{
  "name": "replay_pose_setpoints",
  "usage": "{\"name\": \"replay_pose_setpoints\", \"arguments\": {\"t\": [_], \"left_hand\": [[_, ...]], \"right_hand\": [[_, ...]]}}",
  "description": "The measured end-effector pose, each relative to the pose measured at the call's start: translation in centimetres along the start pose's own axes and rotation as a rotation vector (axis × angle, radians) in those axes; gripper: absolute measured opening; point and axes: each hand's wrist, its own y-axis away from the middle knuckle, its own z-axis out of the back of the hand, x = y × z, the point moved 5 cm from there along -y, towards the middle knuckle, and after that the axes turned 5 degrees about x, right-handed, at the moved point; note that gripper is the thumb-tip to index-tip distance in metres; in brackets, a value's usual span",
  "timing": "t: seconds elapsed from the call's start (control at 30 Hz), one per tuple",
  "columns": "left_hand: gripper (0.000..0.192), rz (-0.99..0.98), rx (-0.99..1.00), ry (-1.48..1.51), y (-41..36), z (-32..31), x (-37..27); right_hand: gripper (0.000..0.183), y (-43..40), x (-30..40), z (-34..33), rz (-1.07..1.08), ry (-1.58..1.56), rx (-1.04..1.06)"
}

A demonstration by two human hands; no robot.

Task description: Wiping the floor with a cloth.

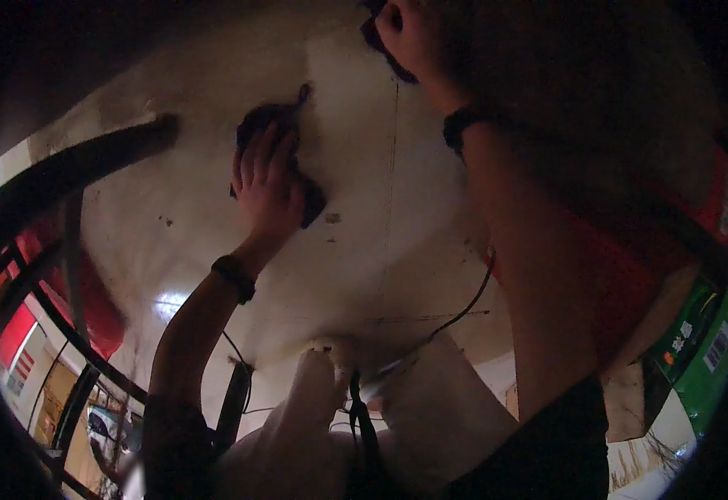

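Observation:
A dark cloth-like piece (311,200) with a small loop at its far end lies on the pale, stained floor (351,275). My left hand (267,187) rests palm down on top of it, fingers spread, and covers much of its middle. Farther ahead, at the top edge of the view, my right hand (404,44) has its fingers curled on another dark, soft-looking piece (373,37). Part of that piece is cut off by the picture's edge. Each wrist wears a dark band. Shadow makes the material of both pieces hard to tell.
A dark curved bar (76,156) and black metal framing (76,340) stand at left, beside a red item (98,300). On the right are a red surface (614,269), partly behind my arm, and green printed packaging (708,356). A thin dark cord (464,312) lies near my legs.

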Motion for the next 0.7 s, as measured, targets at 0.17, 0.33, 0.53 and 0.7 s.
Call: {"name": "replay_pose_setpoints", "arguments": {"t": [0.17,0.33,0.53,0.7], "left_hand": [[0.055,0.049,0.031,-0.056,0.3,0.2,1.4],[0.056,0.043,-0.084,-0.086,0.5,1.8,2.2],[0.054,0.030,-0.111,-0.095,-0.1,1.4,1.9],[0.054,0.065,-0.062,-0.081,0.1,0.5,2.0]], "right_hand": [[0.034,1.8,4.8,3.3,0.222,0.176,-0.182],[0.019,12.1,8.1,4.3,0.216,0.165,-0.263],[0.019,21.9,7.7,6.3,0.239,0.137,-0.172],[0.022,21.1,6.8,5.9,0.259,0.100,-0.227]]}}
